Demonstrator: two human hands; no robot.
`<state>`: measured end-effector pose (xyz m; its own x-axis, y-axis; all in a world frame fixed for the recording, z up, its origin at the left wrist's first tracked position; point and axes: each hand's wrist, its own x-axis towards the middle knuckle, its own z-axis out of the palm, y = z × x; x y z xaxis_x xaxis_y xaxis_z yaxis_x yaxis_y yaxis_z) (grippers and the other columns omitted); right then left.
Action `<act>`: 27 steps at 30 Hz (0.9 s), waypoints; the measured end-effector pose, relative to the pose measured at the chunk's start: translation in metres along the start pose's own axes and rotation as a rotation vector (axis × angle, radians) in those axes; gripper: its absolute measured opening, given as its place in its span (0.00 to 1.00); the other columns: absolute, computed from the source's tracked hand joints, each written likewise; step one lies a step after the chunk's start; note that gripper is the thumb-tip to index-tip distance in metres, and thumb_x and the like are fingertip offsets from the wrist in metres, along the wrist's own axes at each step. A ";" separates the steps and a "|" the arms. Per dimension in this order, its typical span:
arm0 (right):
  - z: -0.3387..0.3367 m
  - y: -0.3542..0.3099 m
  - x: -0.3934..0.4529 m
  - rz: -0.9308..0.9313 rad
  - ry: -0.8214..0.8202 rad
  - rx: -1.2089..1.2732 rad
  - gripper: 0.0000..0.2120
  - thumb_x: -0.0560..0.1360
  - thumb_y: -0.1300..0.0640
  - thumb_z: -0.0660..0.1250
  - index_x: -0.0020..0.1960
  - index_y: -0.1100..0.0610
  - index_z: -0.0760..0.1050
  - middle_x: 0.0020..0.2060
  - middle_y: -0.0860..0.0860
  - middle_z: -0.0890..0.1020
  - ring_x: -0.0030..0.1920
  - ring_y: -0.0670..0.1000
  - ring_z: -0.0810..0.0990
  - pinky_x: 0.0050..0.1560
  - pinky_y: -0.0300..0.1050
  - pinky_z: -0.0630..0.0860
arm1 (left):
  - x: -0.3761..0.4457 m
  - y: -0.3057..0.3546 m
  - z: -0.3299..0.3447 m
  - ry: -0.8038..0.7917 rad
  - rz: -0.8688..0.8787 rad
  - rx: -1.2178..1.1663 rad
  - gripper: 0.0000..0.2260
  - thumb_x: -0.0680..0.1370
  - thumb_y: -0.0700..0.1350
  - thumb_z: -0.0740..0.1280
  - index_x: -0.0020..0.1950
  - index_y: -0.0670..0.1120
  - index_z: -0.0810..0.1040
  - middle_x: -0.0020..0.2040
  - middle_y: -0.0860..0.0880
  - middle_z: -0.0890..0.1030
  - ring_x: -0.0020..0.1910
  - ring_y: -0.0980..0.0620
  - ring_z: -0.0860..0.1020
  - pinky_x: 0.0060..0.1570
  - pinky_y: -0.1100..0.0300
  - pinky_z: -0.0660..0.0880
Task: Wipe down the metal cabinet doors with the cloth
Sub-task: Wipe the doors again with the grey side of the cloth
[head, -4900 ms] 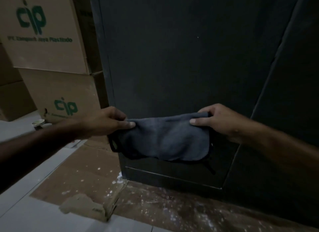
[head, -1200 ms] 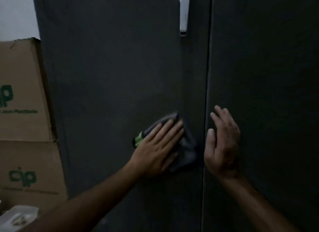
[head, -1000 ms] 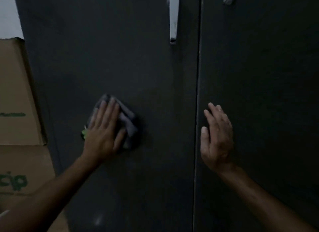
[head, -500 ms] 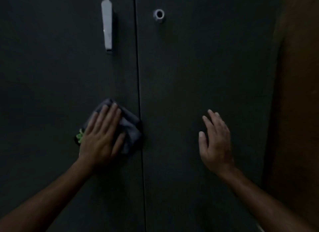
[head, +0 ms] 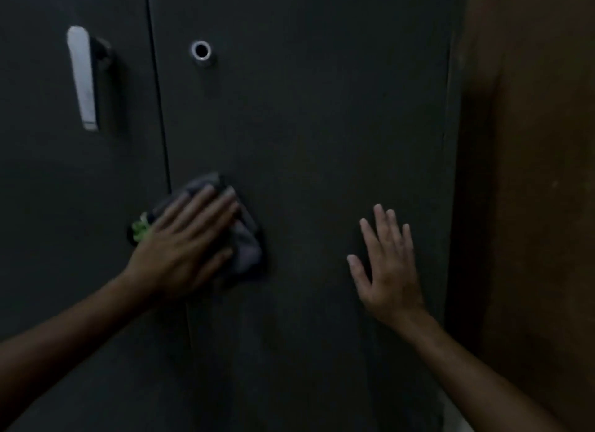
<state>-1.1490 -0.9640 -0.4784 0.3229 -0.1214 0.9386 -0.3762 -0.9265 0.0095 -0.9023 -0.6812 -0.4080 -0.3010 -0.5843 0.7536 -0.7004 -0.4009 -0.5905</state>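
Two dark metal cabinet doors fill the view: the left door point(head: 64, 206) and the right door point(head: 306, 126), split by a vertical seam. A bunched grey cloth point(head: 246, 238) with a green tag lies flat on the right door just past the seam. My left hand point(head: 186, 241) presses it against the metal with straight, spread fingers. My right hand point(head: 386, 264) rests flat on the right door with its fingers spread, well to the right of the cloth and holding nothing.
A silver handle point(head: 82, 77) stands upright on the left door. A round lock point(head: 201, 52) sits high on the right door. A brown wall or panel point(head: 531, 206) borders the cabinet's right edge.
My left hand has slid the cloth rightward from the left door across the seam onto the right door. My right hand stays flat on the right door. The view has shifted right.
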 end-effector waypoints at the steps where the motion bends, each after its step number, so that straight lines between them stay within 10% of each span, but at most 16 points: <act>1: -0.003 0.012 0.007 0.047 0.032 -0.007 0.31 0.82 0.46 0.58 0.81 0.59 0.58 0.82 0.59 0.53 0.83 0.58 0.49 0.80 0.65 0.51 | 0.029 -0.008 -0.007 0.052 -0.135 0.025 0.32 0.85 0.58 0.57 0.86 0.45 0.55 0.86 0.46 0.56 0.85 0.42 0.54 0.83 0.45 0.51; 5: -0.006 0.041 0.029 0.243 0.062 -0.043 0.34 0.82 0.45 0.55 0.82 0.60 0.54 0.83 0.61 0.48 0.83 0.60 0.45 0.80 0.66 0.48 | 0.159 0.035 -0.005 0.115 -0.260 -0.023 0.32 0.86 0.57 0.57 0.85 0.41 0.55 0.86 0.44 0.54 0.85 0.40 0.50 0.84 0.44 0.46; 12: 0.015 0.049 0.028 0.191 0.145 -0.057 0.33 0.84 0.44 0.53 0.82 0.63 0.54 0.82 0.64 0.51 0.82 0.66 0.49 0.79 0.69 0.49 | 0.064 0.082 0.011 -0.180 0.428 -0.046 0.31 0.84 0.57 0.62 0.84 0.44 0.61 0.85 0.48 0.58 0.85 0.47 0.56 0.81 0.49 0.56; 19: 0.022 0.051 0.028 0.177 0.168 -0.063 0.34 0.83 0.43 0.53 0.82 0.62 0.52 0.82 0.64 0.51 0.81 0.66 0.50 0.78 0.71 0.50 | 0.215 0.004 -0.025 0.103 -0.256 0.024 0.33 0.86 0.58 0.57 0.86 0.42 0.54 0.86 0.44 0.53 0.85 0.40 0.50 0.84 0.45 0.48; 27: 0.005 0.045 0.031 0.180 0.126 -0.006 0.34 0.81 0.46 0.58 0.80 0.63 0.58 0.82 0.64 0.52 0.82 0.65 0.50 0.78 0.71 0.53 | 0.138 0.045 0.002 -0.097 0.316 -0.063 0.33 0.85 0.58 0.59 0.86 0.45 0.55 0.87 0.48 0.53 0.85 0.45 0.52 0.83 0.47 0.51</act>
<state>-1.1516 -1.0107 -0.4501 0.1387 -0.2390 0.9611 -0.4235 -0.8915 -0.1606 -0.9743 -0.7813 -0.3318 -0.4492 -0.7384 0.5031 -0.6217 -0.1460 -0.7695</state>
